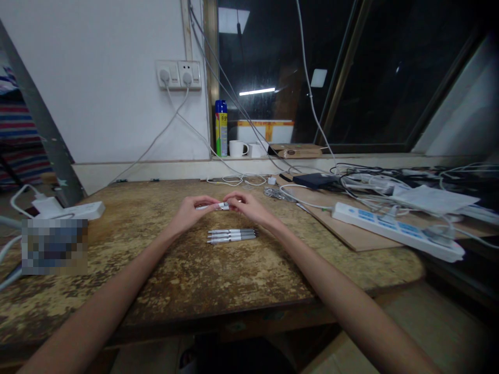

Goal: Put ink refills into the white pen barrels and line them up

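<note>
the left hand (189,210) pinches one end of a white pen (213,206) lying left to right above the worn table (156,270), the right hand (249,206) pinches the other end, equally near, with three more pens (231,236) resting just below

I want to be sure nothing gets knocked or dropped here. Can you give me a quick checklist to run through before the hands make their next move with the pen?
1. Pen held at both ends: ok, left hand and right hand both pinch it above the table.
2. Pen whole or in parts: cannot tell, fingers cover it.
3. Row of three pens lying together: ok, side by side just in front of the hands.
4. Wrists apart from that row: ok, but close.
5. Power strip and cables out of the way: ok, off to the right.
</note>
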The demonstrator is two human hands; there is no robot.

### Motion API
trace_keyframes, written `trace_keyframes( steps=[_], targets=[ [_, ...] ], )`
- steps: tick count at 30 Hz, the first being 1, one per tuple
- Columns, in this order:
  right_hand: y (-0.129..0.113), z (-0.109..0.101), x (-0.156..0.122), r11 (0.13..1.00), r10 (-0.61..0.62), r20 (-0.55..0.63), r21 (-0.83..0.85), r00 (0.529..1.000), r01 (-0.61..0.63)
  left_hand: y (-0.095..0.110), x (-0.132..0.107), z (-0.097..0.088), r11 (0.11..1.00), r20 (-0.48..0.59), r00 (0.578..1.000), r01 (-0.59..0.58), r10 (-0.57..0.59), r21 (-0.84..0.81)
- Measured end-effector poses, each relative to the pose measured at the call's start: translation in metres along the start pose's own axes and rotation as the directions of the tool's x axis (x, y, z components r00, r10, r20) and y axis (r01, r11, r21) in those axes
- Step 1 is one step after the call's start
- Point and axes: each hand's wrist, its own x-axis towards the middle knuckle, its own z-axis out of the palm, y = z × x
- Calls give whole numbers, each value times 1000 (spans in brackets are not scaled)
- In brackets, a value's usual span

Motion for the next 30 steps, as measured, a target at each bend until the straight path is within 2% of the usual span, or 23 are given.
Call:
trace_keyframes(
  steps=[3, 8, 12, 20, 23, 26, 28, 30],
  targets=[
    [0, 0, 0, 999, -33, 2, 13, 999, 33, 2, -1, -1, 998, -9, 1000, -3, 4, 58],
    [1, 0, 0, 998, 3, 50, 70, 999, -7, 3, -1, 0, 998, -2, 1000, -3, 3, 64],
    [-1, 0, -1, 999, -53, 32, 10, 998, 53, -1, 1, -1, 999, -14, 1000, 12, -11, 32],
    [-8, -7, -5, 993, -36, 165, -106, 986, 54, -3, 2, -7, 998, -24, 1000, 15, -14, 65],
    [-9, -4, -5, 997, -6, 169, -81, 986, 20, 0, 3, -8, 988, -91, 984, 148, -152, -45],
    [-4, 6, -3, 998, 19, 187, 56, 982, -29, -2, 4, -7, 935, -185, 932, 268, -313, -231],
    [1, 14, -2, 995, 13, 211, 90, 977, -32, -5, 5, -5, 902, -212, 914, 261, -345, -345],
    [5, 19, -1, 998, 4, 193, 59, 981, -16, -9, 7, -2, 893, -206, 925, 222, -320, -390]
  ],
)
